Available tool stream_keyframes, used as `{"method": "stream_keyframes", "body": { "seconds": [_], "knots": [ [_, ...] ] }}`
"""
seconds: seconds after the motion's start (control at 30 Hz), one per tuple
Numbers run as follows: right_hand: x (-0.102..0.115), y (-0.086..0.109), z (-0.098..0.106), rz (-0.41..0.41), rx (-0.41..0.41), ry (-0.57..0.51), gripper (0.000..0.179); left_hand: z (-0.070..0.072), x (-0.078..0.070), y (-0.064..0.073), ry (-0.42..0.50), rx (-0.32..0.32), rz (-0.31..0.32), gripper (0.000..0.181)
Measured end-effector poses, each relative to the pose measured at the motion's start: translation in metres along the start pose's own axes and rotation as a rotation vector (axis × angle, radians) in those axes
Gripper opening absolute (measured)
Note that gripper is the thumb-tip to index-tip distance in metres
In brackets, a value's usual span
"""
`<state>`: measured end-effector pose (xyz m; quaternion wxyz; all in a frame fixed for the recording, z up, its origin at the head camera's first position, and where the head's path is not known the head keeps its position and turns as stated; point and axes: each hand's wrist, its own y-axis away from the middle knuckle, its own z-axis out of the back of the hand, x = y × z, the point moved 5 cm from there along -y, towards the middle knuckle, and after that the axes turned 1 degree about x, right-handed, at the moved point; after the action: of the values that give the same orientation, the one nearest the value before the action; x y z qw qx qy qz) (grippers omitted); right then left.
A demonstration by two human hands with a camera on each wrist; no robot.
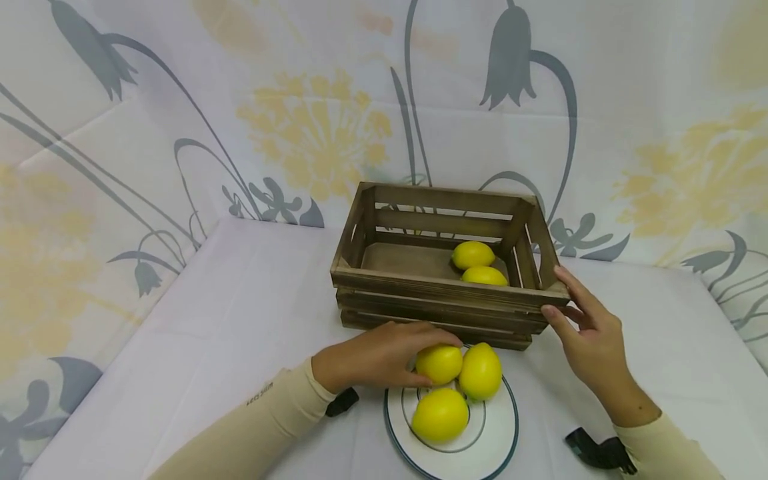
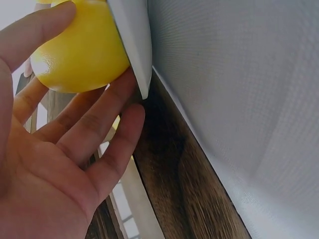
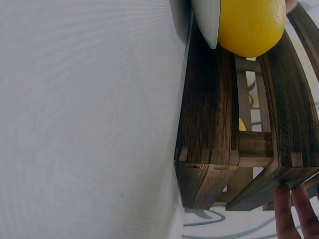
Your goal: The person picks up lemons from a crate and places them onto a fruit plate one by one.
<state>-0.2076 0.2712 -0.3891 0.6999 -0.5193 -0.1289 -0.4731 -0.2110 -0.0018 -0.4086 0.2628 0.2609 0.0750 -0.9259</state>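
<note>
On a white plate (image 1: 504, 443) with a dark blue rim lie three yellow lemons. My left hand (image 1: 384, 353) grips the back left lemon (image 1: 441, 363), thumb on its near side and fingers curled over its far side. The same lemon (image 2: 82, 50) shows close to the plate edge in the left wrist view. Another lemon (image 1: 480, 372) sits right beside it, and a third lemon (image 1: 440, 416) lies in front. My right hand (image 1: 597, 343) holds the front right corner of a brown slatted wooden crate (image 1: 432, 293), thumb on the front and fingers along the side.
Inside the crate, two lemons (image 1: 473, 255) lie toward the right end. The crate stands just behind the plate on a white-covered table (image 1: 252, 287). A flower-printed cloth (image 1: 336, 87) hangs behind. Black straps (image 1: 597, 450) show near both wrists.
</note>
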Motion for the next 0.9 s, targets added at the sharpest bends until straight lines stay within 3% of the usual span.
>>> {"method": "stream_keyframes", "body": {
  "seconds": [0.33, 0.9],
  "knots": [
    [0.0012, -0.0011, 0.0015, 0.036, -0.007, -0.019, 0.066, 0.0011, -0.0011, -0.0010, 0.012, 0.005, -0.008, 0.065],
    [-0.0010, -0.0004, 0.0014, 0.006, 0.001, -0.013, 0.068, 0.0008, -0.0010, -0.0005, -0.014, 0.048, 0.006, 0.071]
  ]
}}
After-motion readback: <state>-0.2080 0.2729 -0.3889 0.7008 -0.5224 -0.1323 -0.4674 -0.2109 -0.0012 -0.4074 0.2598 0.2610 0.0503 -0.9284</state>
